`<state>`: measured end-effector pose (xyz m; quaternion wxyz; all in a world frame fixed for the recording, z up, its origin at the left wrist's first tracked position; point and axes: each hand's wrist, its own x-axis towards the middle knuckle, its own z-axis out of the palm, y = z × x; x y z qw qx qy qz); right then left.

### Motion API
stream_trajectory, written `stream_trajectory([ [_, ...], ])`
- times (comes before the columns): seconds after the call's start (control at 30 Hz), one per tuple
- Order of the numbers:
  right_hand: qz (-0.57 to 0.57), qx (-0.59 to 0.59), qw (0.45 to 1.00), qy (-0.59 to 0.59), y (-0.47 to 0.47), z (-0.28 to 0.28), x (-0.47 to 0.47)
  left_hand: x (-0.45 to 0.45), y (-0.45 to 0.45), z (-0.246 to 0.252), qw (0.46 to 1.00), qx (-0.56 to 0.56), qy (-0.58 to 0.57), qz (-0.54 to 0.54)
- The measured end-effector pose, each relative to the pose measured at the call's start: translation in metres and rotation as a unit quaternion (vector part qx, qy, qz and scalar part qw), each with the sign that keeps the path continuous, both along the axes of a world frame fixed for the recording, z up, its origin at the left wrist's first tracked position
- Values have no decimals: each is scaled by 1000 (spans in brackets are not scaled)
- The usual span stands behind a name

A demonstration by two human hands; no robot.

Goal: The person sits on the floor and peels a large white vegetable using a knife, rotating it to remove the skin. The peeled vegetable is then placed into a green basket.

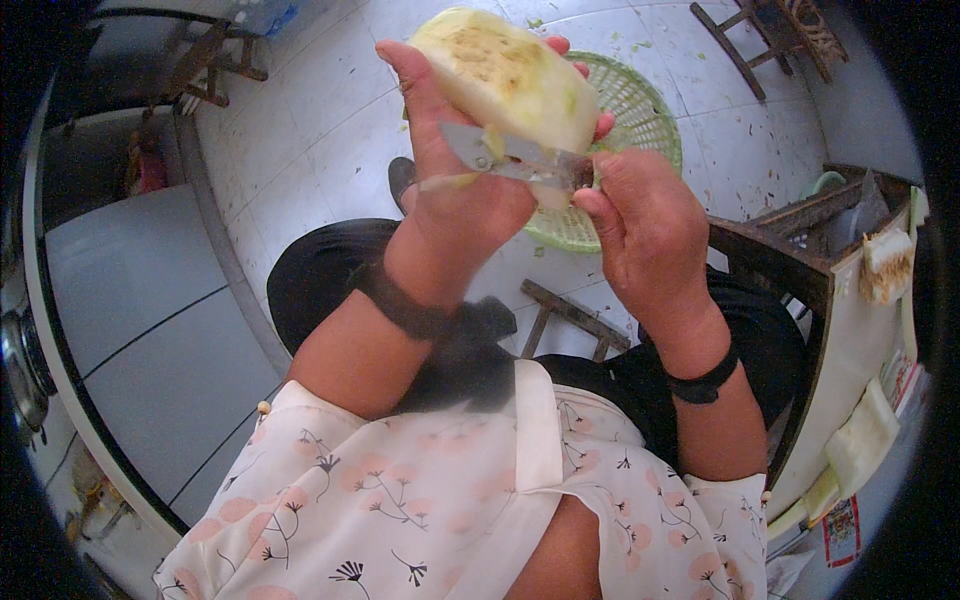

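Note:
A pale, peeled gourd or melon (517,82) with a brownish, rough patch lies in my left hand (442,161), whose thumb and fingertips wrap its sides. My right hand (656,225) grips a metal peeler or knife (517,156) by its handle end. Its flat blade runs across the gourd's near side, close to my left palm, and bits of pale peel cling to it. Whether the blade touches the flesh is blurred. Below both hands, a green plastic basket (660,120) stands on the floor, partly hidden by the gourd and my right hand.
At right, a wooden-framed table (795,375) bears a browned pale piece (889,262) and a pale slab (862,435) near its edge. Wooden stools (750,56) (214,67) stand farther off. Scraps dot the tiled floor (315,127). A grey cabinet (157,277) is at left.

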<state>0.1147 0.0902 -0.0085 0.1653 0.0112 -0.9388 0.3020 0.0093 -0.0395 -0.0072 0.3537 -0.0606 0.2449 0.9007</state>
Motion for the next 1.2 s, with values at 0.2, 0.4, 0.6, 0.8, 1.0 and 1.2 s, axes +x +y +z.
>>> stream_trajectory([
  [0.2,-48,31,998,15,15,-4,-7,-5,6,-4,999,-33,-11,24],
  [0.4,0,21,1000,12,10,2,-5,4,3,-8,998,-59,22,-24],
  [0.6,5,43,999,31,18,-5,-6,12,7,-8,994,-64,-11,-82],
  [0.8,-125,71,990,-13,38,-4,-19,20,12,-6,988,-67,-29,-133],
  [1.0,34,25,999,23,13,1,-7,12,0,-14,984,-121,33,-126],
  [1.2,-12,24,999,19,21,-2,-14,16,7,-15,982,-110,-45,-148],
])
